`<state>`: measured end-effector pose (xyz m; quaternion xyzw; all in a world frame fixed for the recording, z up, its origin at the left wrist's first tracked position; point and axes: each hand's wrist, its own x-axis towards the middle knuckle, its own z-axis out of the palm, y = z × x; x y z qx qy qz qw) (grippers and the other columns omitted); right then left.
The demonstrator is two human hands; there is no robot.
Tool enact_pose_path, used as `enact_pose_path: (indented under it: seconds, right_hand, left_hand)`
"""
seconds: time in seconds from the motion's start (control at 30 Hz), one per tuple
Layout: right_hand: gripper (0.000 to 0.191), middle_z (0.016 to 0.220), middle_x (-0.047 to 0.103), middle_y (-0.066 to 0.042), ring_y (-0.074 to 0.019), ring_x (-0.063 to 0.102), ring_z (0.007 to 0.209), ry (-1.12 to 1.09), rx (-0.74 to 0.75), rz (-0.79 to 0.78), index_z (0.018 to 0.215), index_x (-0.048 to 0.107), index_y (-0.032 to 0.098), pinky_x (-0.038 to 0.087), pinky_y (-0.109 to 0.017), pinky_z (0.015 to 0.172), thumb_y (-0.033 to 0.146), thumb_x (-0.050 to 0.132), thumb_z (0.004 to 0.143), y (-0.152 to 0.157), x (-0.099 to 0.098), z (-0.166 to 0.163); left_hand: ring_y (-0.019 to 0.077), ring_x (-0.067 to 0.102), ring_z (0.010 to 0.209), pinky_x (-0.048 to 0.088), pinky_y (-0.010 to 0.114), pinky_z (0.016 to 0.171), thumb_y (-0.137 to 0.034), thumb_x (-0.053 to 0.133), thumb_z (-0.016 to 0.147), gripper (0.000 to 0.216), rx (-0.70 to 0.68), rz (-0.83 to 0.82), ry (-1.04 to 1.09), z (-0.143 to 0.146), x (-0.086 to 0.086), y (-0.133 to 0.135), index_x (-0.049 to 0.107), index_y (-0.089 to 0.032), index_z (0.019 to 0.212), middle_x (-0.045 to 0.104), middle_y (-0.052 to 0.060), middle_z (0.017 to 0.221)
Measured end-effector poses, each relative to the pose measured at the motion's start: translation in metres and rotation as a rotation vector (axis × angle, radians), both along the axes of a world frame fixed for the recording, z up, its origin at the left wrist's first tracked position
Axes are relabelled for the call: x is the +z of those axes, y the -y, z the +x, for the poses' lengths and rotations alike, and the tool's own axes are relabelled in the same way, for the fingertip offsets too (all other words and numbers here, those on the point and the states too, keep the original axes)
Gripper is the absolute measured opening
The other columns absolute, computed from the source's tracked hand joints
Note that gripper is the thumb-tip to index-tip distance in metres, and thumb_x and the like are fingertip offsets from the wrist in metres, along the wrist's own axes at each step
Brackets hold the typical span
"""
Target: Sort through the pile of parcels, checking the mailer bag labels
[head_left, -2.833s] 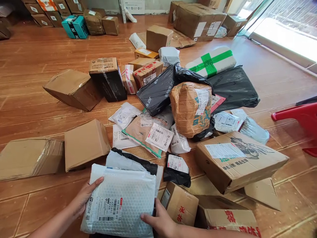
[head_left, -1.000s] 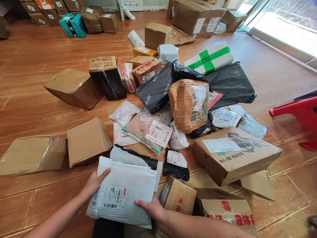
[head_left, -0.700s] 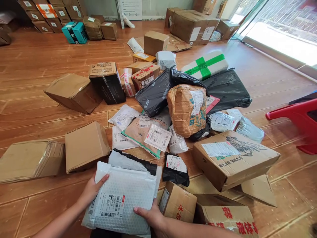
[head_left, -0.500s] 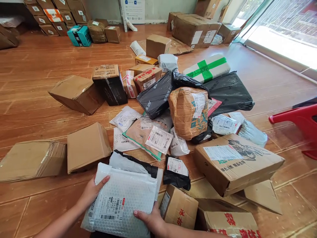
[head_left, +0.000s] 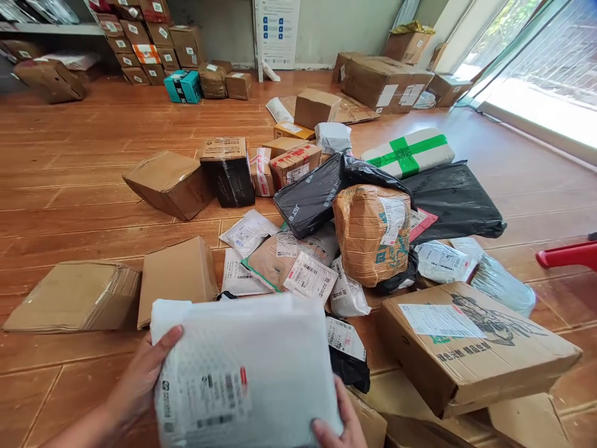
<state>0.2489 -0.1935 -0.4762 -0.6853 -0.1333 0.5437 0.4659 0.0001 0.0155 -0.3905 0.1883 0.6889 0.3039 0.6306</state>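
Observation:
A white bubble-wrap mailer [head_left: 280, 367] with a printed label is held up close to the camera. My left hand [head_left: 140, 373] grips its left edge, thumb on the front. At the lower right edge, my right hand [head_left: 342, 420] pinches it with the thumb on top. Past the mailer's right side lies a black plastic packet [head_left: 352, 370] with a white label. Beyond its upper edge are a brown padded envelope [head_left: 265, 264] and a small white labelled packet [head_left: 311, 278]. The mailer hides part of the floor in front of me.
Cardboard boxes [head_left: 177, 274] stand left of the pile. To the right lies a large printed carton [head_left: 480, 342]. A taped brown parcel [head_left: 373, 236] rests among black bags [head_left: 452, 199]. Stacked boxes [head_left: 153, 43] line the back wall. Part of a red plastic stool [head_left: 566, 254] shows far right.
Both hands have raised the mailer nearer to the camera, so it looks larger. My view has tilted up and turned slightly left, showing more of the back wall.

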Motion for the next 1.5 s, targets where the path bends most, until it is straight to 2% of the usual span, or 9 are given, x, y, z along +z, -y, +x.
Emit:
enact_pose_path:
  seconds: [0.13,0.33,0.5,0.57,0.73,0.83,0.97,1.23,1.5]
  right_hand:
    - [0.096,0.120,0.065,-0.016,-0.0376,0.056,0.119,-0.134,-0.093,0.194,0.125,0.054,0.024,0.048,-0.050,0.097,0.075,0.075,0.046,-0.057,0.017,0.002]
    - [0.085,0.108,0.069,-0.016,-0.0342,0.067,0.092,-0.209,-0.022,0.068,0.119,0.056,0.018,0.054,-0.048,0.082,0.066,0.080,0.053,-0.125,0.045,0.036]
    - [0.069,0.098,0.072,-0.008,-0.0292,0.065,0.088,-0.026,0.706,0.093,0.103,0.065,0.018,0.052,-0.036,0.074,0.054,0.085,0.049,-0.159,0.071,0.043]
    - [0.059,0.090,0.072,-0.005,-0.0290,0.064,0.084,0.180,1.003,0.074,0.096,0.068,0.019,0.049,-0.033,0.070,0.053,0.085,0.051,-0.167,0.066,0.017]
    - [0.031,0.083,0.072,-0.006,-0.0307,0.065,0.080,0.533,1.234,0.039,0.088,0.070,0.022,0.042,-0.032,0.067,0.034,0.080,0.061,-0.185,0.022,-0.044]
    - [0.017,0.081,0.071,-0.006,-0.0262,0.065,0.079,0.388,1.022,0.138,0.084,0.070,0.019,0.046,-0.030,0.067,0.025,0.070,0.068,-0.202,0.000,-0.042]
    - [0.041,0.114,0.066,-0.014,-0.0284,0.061,0.106,0.651,0.715,0.195,0.118,0.061,0.013,0.047,-0.040,0.095,0.017,0.057,0.077,-0.223,-0.022,-0.028]
    - [0.050,0.140,0.050,-0.018,-0.0347,0.046,0.127,1.257,1.150,0.256,0.131,0.054,0.015,0.038,-0.054,0.106,0.009,0.058,0.082,-0.258,-0.046,-0.013]
    - [0.060,0.155,0.028,-0.018,-0.0356,0.026,0.143,1.386,1.206,0.238,0.147,0.034,0.019,0.027,-0.057,0.113,0.010,0.045,0.089,-0.260,-0.038,0.025]
  left_hand:
    - [0.0325,0.067,0.096,0.059,0.038,0.079,-0.072,0.083,0.024,0.094,-0.041,-0.049,0.214,0.017,-0.008,0.026,0.059,-0.024,0.102,0.074,0.009,0.100]
    - [0.0253,0.064,0.094,0.052,0.038,0.088,-0.044,0.075,0.066,0.024,-0.916,0.264,0.298,-0.014,-0.034,0.034,0.066,-0.024,0.074,0.071,0.006,0.094]
    - [0.0159,0.054,0.090,0.047,0.025,0.081,-0.031,0.060,0.076,0.017,-0.136,0.834,-0.333,-0.058,-0.036,0.011,0.047,-0.024,0.070,0.057,0.001,0.096]
    - [0.0144,0.050,0.093,0.044,0.023,0.090,-0.020,0.062,0.071,0.018,-0.106,1.168,-0.535,-0.057,-0.037,0.018,0.048,-0.026,0.080,0.050,-0.001,0.098]
    - [0.0191,0.051,0.120,0.019,0.038,0.121,-0.023,0.061,0.077,0.039,-1.153,1.750,-0.696,-0.012,-0.061,0.045,0.059,-0.033,0.114,0.067,-0.003,0.117]
    - [0.0288,0.044,0.133,0.024,0.045,0.117,-0.042,0.063,0.078,0.061,-1.437,1.737,-0.840,0.008,-0.085,0.044,0.048,-0.038,0.136,0.055,-0.002,0.141]
    - [0.0378,0.040,0.134,0.035,0.050,0.108,-0.058,0.066,0.072,0.077,-1.444,1.686,-0.860,0.018,-0.109,0.035,0.041,-0.038,0.142,0.043,0.007,0.151]
    - [0.0397,0.031,0.140,0.007,0.059,0.117,-0.041,0.078,0.068,0.077,-1.224,1.863,-0.926,0.031,-0.143,0.028,0.046,-0.043,0.138,0.046,0.006,0.149]
    - [0.0285,0.043,0.133,0.035,0.039,0.107,-0.040,0.068,0.076,0.051,-1.120,2.032,-1.030,0.027,-0.153,0.011,0.058,-0.048,0.125,0.056,-0.006,0.140]
